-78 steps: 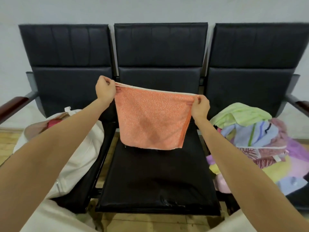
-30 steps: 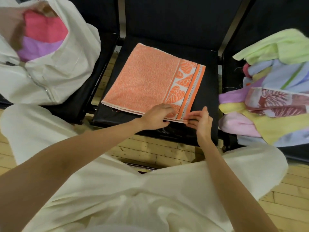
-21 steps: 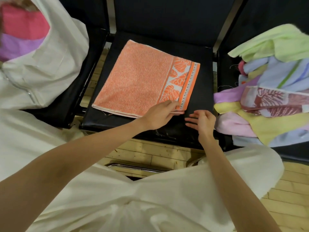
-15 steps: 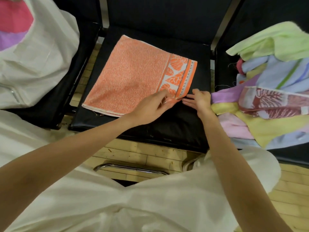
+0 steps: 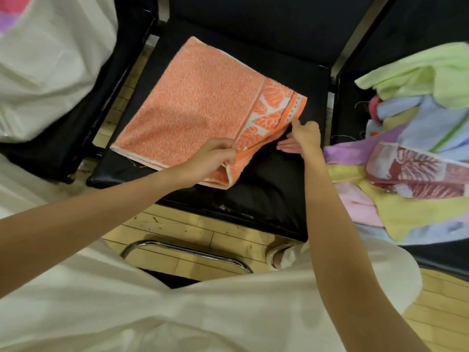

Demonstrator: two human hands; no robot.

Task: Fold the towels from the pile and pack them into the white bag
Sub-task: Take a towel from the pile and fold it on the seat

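An orange towel [image 5: 198, 107] with a leaf-patterned border lies folded on the middle black seat [image 5: 266, 194]. My left hand [image 5: 215, 156] pinches its near right corner and lifts it off the seat. My right hand [image 5: 303, 135] is at the towel's right edge, thumb on top and fingers slipped beneath the raised border. The white bag [image 5: 50, 72] slumps on the left seat, with pink and purple towels [image 5: 10, 13] showing in its mouth. The pile of towels [image 5: 418, 153] in green, blue, lilac, yellow and pink fills the right seat.
A chrome chair frame [image 5: 185, 250] curves over the wooden floor [image 5: 203, 229] between my knees and the seats. My white-clothed lap [image 5: 203, 313] fills the bottom of the view. Black seat backs [image 5: 253, 21] rise behind the towel.
The towel was held up in the air, then laid flat on the middle seat. In the last half second my left hand lifted the near right corner and my right hand moved up the right edge.
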